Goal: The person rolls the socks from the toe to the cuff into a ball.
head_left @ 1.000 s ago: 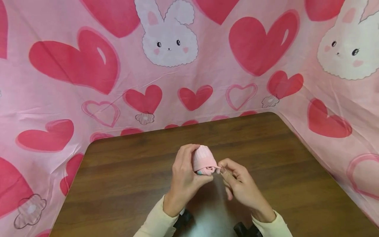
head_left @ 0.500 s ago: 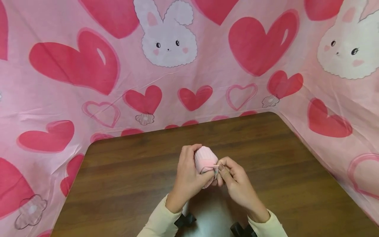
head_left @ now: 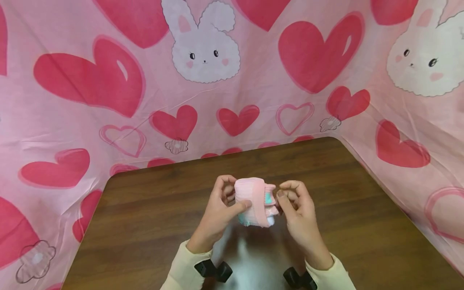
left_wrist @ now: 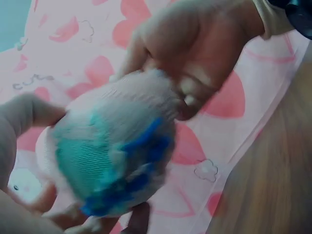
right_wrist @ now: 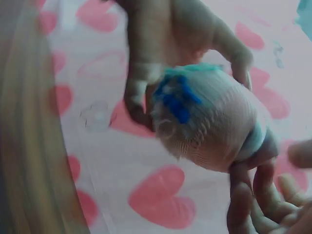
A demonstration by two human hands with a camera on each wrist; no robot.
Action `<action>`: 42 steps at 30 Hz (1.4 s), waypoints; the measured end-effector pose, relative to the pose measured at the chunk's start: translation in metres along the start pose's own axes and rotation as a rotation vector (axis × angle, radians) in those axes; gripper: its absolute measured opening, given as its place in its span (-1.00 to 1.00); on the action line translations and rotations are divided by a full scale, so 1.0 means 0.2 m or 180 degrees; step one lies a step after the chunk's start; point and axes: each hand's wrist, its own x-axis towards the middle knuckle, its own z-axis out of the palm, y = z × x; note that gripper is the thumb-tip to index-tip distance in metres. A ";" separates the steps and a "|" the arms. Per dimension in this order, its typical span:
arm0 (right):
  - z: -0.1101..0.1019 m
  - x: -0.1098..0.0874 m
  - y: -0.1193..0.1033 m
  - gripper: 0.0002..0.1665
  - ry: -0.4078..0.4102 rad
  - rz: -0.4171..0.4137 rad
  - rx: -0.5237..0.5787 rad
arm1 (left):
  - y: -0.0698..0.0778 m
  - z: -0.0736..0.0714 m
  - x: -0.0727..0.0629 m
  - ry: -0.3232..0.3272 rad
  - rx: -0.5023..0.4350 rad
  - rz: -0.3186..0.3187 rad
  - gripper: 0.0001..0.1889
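A rolled-up pair of pink ribbed socks, with teal and blue patches, is held above the table. My left hand grips the bundle from the left, thumb across its front and fingers behind. In the left wrist view, the teal and blue part of the socks faces the camera. Folded layers poke out of the cuff on the right. Beside them is my right hand, its fingers loosely bent. In the right wrist view, the right fingers touch the bundle's end while the thumb stands apart.
Beneath the hands lies a brown wooden table. Pink cloth printed with hearts and rabbits hangs behind it and along the sides. Black wrist devices sit below both hands.
The sock bundle has turned so its cuff faces right and its layers show. My right hand has let go of the cuff edge it was pinching and shifted slightly right.
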 end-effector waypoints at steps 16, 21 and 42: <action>0.06 0.04 0.07 -0.72 0.0244 -0.1382 -0.1077 | -0.01 0.05 -0.03 0.0660 0.0928 0.0681 -0.30; 0.03 0.03 0.05 -0.64 0.0088 -0.1072 -0.0725 | 0.00 0.04 -0.05 0.0507 0.1109 0.0618 -0.23; -0.05 0.01 0.12 -0.94 -0.0424 0.0595 0.1448 | -0.03 0.12 -0.05 0.0426 0.0731 0.0152 -0.16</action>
